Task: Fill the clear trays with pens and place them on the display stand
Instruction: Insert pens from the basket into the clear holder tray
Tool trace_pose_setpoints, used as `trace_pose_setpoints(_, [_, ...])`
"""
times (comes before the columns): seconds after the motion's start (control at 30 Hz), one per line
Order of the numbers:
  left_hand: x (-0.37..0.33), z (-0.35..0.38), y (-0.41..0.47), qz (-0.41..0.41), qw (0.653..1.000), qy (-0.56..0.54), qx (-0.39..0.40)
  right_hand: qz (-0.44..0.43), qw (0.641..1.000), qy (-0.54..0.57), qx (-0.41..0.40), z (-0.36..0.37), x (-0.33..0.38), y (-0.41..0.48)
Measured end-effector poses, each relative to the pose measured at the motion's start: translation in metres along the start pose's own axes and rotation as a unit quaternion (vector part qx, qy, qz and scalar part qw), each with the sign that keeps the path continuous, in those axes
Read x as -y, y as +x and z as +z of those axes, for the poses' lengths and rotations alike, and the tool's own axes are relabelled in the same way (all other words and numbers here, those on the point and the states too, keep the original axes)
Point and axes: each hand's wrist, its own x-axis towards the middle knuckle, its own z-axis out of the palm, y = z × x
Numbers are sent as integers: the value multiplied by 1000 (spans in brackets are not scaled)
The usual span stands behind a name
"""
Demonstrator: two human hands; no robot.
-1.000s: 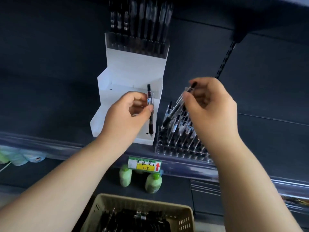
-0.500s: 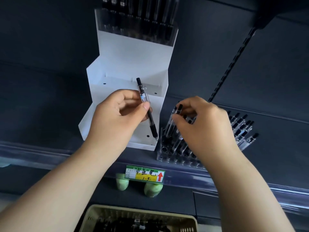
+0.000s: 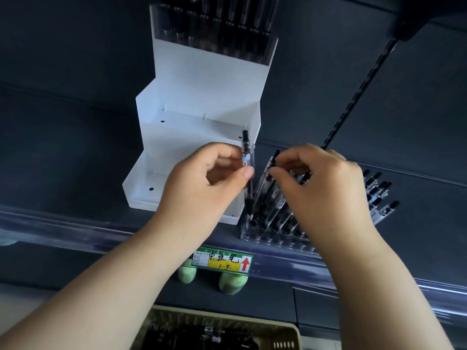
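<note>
My left hand (image 3: 202,180) pinches a clear black-tipped pen (image 3: 248,173) upright, its tip low at the left corner of the clear tray (image 3: 267,237) on the shelf. That tray holds several leaning pens. My right hand (image 3: 321,185) pinches the top of one of those pens (image 3: 271,170) near the tray's left side. The white stepped display stand (image 3: 202,117) rises behind my left hand; its lower two steps are bare. A filled clear tray (image 3: 214,29) sits on its top step.
A beige basket (image 3: 285,332) full of black pens sits below near the bottom edge. A green and yellow price label (image 3: 222,261) hangs on the shelf's front rail, with two pale green bottles (image 3: 231,284) beneath it. A slotted upright (image 3: 358,89) runs diagonally at the right.
My left hand has carried its pen rightward to the tray's left corner. My right hand has come down from above the tray onto the pens standing in it.
</note>
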Motion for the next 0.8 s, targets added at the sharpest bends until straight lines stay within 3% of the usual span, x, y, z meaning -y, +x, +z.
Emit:
trace_pose_setpoints(0.27, [12, 16, -4, 31, 994, 100, 37, -19, 997, 17, -69, -11, -8, -1])
trace_pose_setpoints(0.37, [20, 22, -7, 43, 983, 171, 57, -31, 997, 12, -73, -13, -10, -2])
trace_pose_setpoints(0.63, [29, 26, -6, 65, 971, 223, 61, -47, 996, 2, -75, -20, -13, -5])
trace_pose_setpoints(0.8, [33, 18, -11, 69, 943, 311, 96, -81, 991, -10, -107, -40, -19, -10])
